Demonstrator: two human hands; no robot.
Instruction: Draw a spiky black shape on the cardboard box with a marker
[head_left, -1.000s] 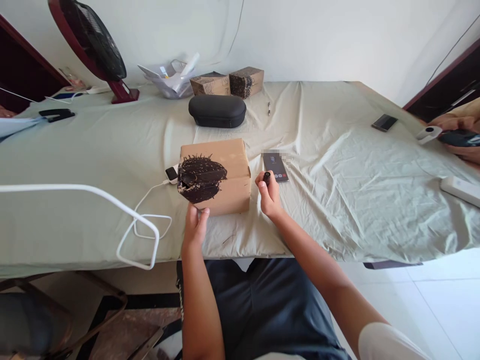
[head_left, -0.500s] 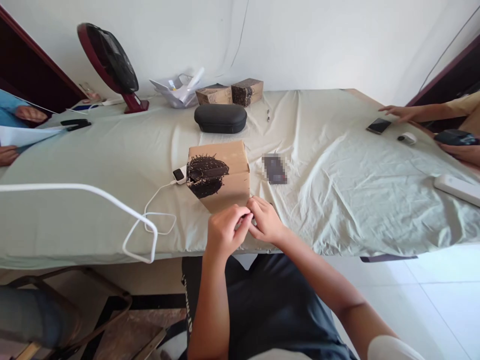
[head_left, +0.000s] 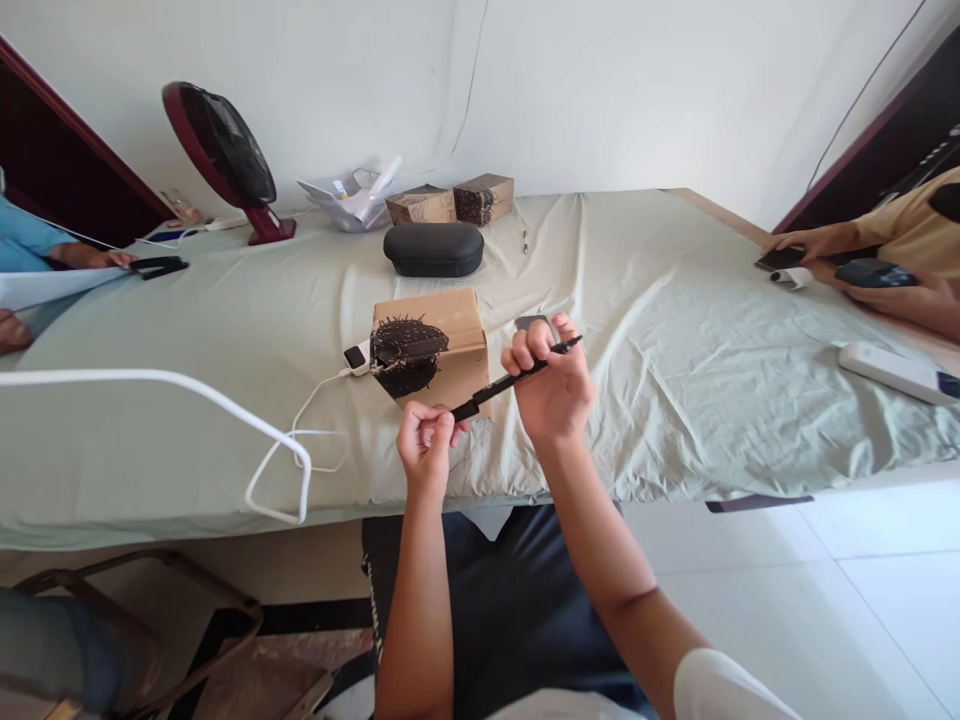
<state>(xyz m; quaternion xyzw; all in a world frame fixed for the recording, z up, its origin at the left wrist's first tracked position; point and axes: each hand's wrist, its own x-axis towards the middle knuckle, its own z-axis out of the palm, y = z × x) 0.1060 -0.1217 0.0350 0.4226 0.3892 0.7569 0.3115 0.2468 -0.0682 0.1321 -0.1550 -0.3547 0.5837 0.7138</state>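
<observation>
A black marker pen (head_left: 499, 387) slants between my two hands, its pointed tip toward the upper right. My left hand (head_left: 426, 440) pinches the lower-left end, where a thicker piece that looks like the cap sits. My right hand (head_left: 559, 395) has its palm turned up and fingers curled round the barrel near the tip. Just behind the hands stands a cardboard box (head_left: 466, 322) with dense black scribbles on its left part. A dark flat object (head_left: 531, 322) lies mostly hidden behind my right hand.
A black zip case (head_left: 433, 250), two small cardboard boxes (head_left: 484, 198), a plastic basket (head_left: 352, 205) and a fan (head_left: 225, 150) stand toward the wall. A white cable (head_left: 187, 378) crosses at left. Two other people's hands show at the table's sides. A white power strip (head_left: 892, 372) lies right.
My hands, earlier close together at the box's front edge, have moved apart, and the pen now shows between them. My right hand has risen and turned palm up. The view has shifted slightly.
</observation>
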